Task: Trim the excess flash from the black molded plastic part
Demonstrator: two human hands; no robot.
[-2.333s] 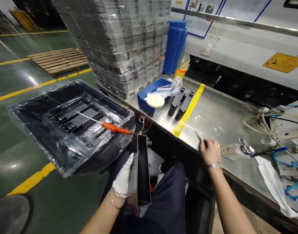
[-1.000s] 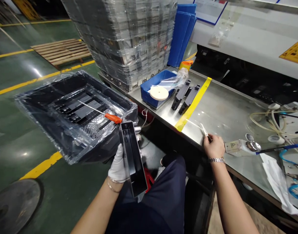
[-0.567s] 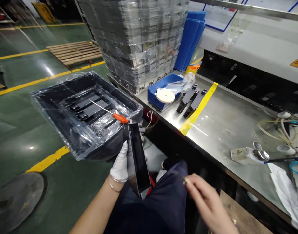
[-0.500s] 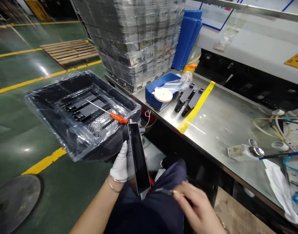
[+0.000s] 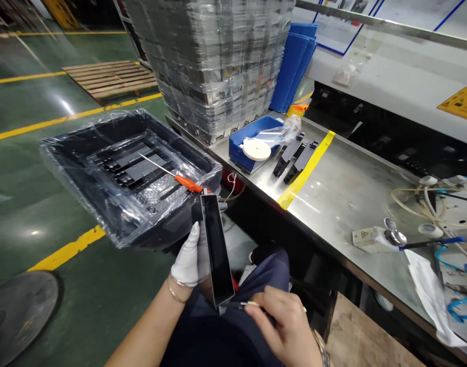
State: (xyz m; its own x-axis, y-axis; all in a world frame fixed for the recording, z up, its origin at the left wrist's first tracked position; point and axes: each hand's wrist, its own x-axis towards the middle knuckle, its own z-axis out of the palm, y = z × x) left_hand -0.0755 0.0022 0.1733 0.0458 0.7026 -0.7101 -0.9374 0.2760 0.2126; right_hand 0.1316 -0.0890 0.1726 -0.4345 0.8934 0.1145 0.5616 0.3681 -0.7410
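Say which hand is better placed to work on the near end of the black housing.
Right. The right hand pinches tweezers whose tip points at the housing's near end, while the gloved left hand is occupied gripping the housing.

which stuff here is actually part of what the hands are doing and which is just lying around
In hand:
- left hand, gloved, grips the long black part
- right hand holds tweezers at the part's near end

Lying about:
- orange-handled tool on the wrapped black tray
- blue bin
- two black parts on the steel bench
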